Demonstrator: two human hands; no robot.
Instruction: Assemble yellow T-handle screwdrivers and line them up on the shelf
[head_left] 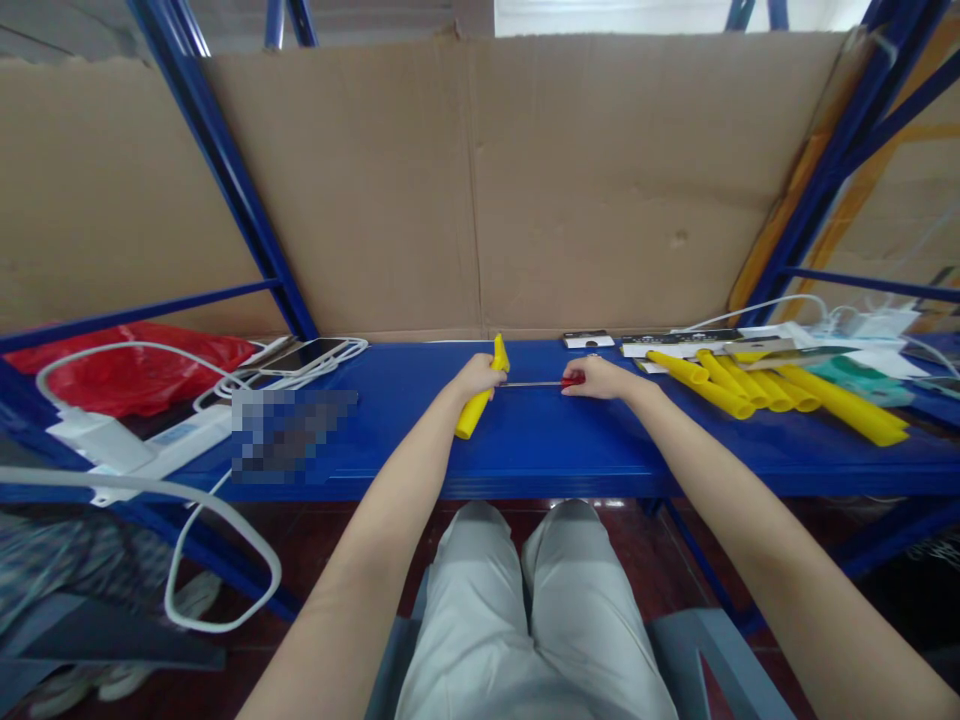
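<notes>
My left hand (pixel 484 377) is closed around a yellow tube (pixel 472 414), whose upper end sticks out above the fingers. The fingers of my right hand (pixel 592 378) pinch the red handle (pixel 573 380) of a tool with a thin metal shaft (pixel 534 384). That shaft runs level from the handle to my left hand, and its tip is at the fingers by the tube. Both hands are just above the blue table (pixel 405 440).
Several yellow tubes (pixel 840 400) lie at the right, near flat packages (pixel 589 340) and white cables. On the left are a red bag (pixel 135 370), a phone (pixel 304 355), a power strip (pixel 187 440) and a blurred dark item. Cardboard (pixel 480 190) stands behind the table.
</notes>
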